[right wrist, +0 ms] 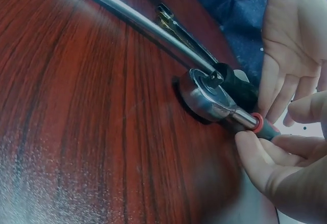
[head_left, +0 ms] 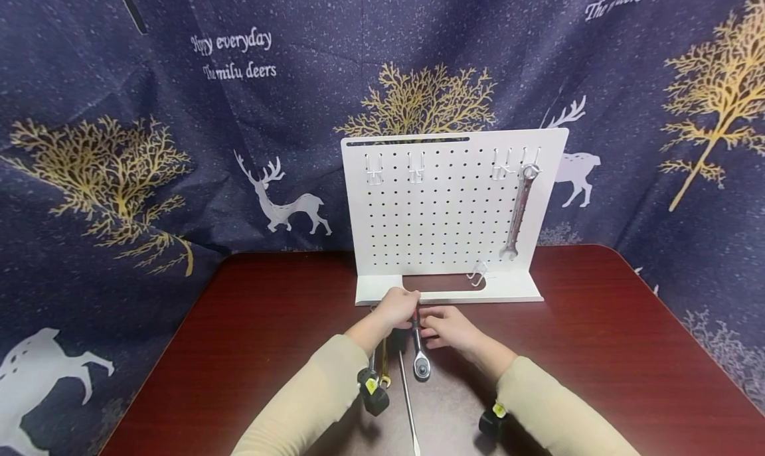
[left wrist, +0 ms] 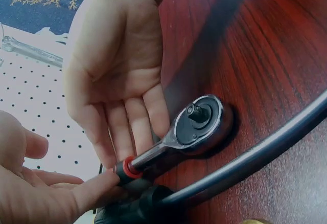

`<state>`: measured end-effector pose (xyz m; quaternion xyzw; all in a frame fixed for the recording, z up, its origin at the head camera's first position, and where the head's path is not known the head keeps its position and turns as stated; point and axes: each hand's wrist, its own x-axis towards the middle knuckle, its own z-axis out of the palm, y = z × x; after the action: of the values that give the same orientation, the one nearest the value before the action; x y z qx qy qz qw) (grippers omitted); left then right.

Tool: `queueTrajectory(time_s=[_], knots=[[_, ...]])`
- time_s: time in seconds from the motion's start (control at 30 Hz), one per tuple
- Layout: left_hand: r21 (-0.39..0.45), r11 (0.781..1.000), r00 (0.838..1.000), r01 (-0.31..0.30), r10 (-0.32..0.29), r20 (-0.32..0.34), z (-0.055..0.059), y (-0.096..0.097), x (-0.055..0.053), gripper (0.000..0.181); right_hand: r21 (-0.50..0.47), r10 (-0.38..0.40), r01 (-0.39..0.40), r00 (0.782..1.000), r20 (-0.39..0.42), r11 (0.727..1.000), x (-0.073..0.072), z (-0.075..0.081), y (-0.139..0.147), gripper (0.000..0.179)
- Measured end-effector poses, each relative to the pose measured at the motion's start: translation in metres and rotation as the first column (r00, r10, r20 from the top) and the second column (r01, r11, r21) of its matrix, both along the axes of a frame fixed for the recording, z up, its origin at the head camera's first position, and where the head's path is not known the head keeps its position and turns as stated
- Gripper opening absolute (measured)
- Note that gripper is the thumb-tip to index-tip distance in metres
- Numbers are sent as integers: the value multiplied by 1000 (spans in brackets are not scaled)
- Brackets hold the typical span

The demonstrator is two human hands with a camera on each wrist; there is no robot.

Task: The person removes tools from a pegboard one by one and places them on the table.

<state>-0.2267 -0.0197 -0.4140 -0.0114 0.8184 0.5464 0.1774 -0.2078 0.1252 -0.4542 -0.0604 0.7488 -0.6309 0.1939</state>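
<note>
A ratchet wrench [head_left: 421,366] with a red-and-black handle lies between both hands, its round head toward me. My left hand [head_left: 396,308] holds the far end of its handle. Beside the handle is my right hand [head_left: 452,328], fingers loosely extended and fingertips at its side. In the left wrist view the square drive of the ratchet wrench [left wrist: 199,121] faces up; the left hand [left wrist: 41,188] partly hides the handle. The right wrist view shows the right hand [right wrist: 291,168] close to the red ring. Left of the ratchet wrench lies a screwdriver [head_left: 408,399], its black handle partly covered.
A white pegboard [head_left: 442,224] stands at the back of the red-brown table [head_left: 275,330]. One combination wrench [head_left: 518,214] hangs at its right. Several wire hooks [head_left: 416,168] are along its top; another hook [head_left: 478,273] sits near the base. A brass-coloured wrench [head_left: 385,370] lies under the left forearm.
</note>
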Motion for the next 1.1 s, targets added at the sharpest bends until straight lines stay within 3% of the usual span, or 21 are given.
queueTrajectory(time_s=[0.23, 0.5, 0.63, 0.87, 0.97, 1.1], knots=[[-36, 999, 1000, 8, -7, 17, 0, 6, 2, 33, -9, 11, -11, 1000, 13, 1000, 0, -2, 1, 48], [-85, 995, 999, 49, -49, -6, 1, 8, 4, 45, 0, 9, -9, 1000, 2, 1000, -1, -5, 4, 44], [-133, 989, 995, 69, -79, -66, 5, 8, 3, 42, 5, 5, -4, 1000, -31, 1000, -3, -3, 9, 42], [-240, 968, 972, 68, -119, -202, 10, 18, -3, 49, 22, -59, 63, 987, -147, 998, -7, 7, 27, 38], [-259, 964, 959, 61, -128, -252, 12, 25, -8, 51, 72, -99, 117, 972, -214, 991, -10, 12, 40, 36], [-254, 966, 927, 56, -144, -345, 16, 37, -14, 50, 124, -155, 204, 934, -322, 971, -14, 16, 56, 32]])
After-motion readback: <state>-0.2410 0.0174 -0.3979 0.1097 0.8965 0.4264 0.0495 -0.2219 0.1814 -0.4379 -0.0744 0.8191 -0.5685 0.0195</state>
